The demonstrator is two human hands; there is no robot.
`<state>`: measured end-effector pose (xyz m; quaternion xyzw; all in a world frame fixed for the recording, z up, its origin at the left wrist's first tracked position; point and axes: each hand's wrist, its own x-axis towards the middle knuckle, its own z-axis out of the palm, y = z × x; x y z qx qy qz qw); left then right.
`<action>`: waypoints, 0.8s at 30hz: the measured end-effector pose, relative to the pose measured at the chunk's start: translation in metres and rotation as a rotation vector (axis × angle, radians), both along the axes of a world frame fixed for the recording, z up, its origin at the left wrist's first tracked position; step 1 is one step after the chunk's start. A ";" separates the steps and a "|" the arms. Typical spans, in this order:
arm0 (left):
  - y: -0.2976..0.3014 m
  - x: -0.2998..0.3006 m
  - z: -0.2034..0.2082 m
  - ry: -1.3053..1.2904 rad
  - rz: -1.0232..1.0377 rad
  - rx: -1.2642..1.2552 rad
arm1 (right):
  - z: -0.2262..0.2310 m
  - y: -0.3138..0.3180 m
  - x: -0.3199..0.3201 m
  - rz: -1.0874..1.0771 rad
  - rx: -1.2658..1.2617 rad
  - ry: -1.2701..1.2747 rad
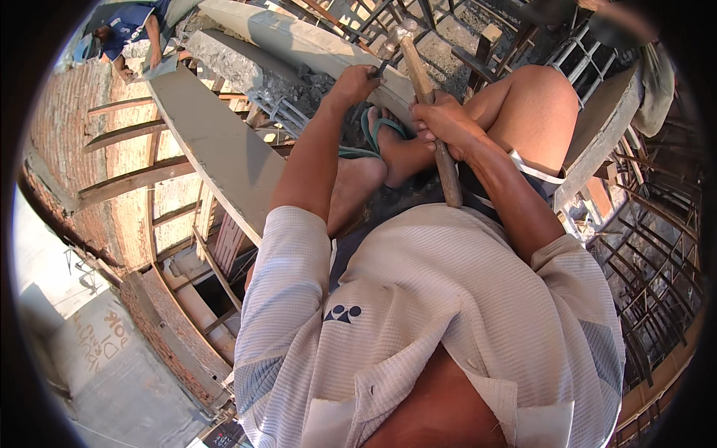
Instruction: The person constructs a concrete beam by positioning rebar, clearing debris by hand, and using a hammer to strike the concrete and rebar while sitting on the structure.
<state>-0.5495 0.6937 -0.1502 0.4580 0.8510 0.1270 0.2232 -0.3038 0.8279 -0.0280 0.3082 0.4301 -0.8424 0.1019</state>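
My right hand (pixel 447 125) is closed around the wooden handle of a hammer (pixel 423 73). The hammer stands tilted, its metal head up and away from me, its handle end near my shirt. To the left of the hammer head, my left hand (pixel 355 84) is closed on a short dark metal rod that looks like a chisel (pixel 383 68). The rod's lower part is hard to make out against the grey rubble. Just beyond that hand runs a concrete beam (pixel 299 37). Below my hands is my foot in a green flip-flop (pixel 371 128).
A smooth concrete ledge (pixel 216 123) slopes along my left, with wooden beams (pixel 134 183) and a brick wall (pixel 63 127) beyond it. Steel rebar (pixel 650 276) rises at right. Another person in a blue shirt (pixel 128 26) works at the far left.
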 end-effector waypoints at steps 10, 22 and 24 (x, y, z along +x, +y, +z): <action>0.011 0.002 0.008 -0.052 0.039 0.026 | 0.022 0.061 -0.013 -0.921 0.563 0.948; -0.089 0.024 0.032 0.057 0.362 0.272 | -0.028 -0.007 0.009 -0.125 -0.086 -0.071; -0.181 0.009 0.023 -0.073 0.640 0.529 | -0.021 -0.012 0.003 -0.137 -0.074 -0.069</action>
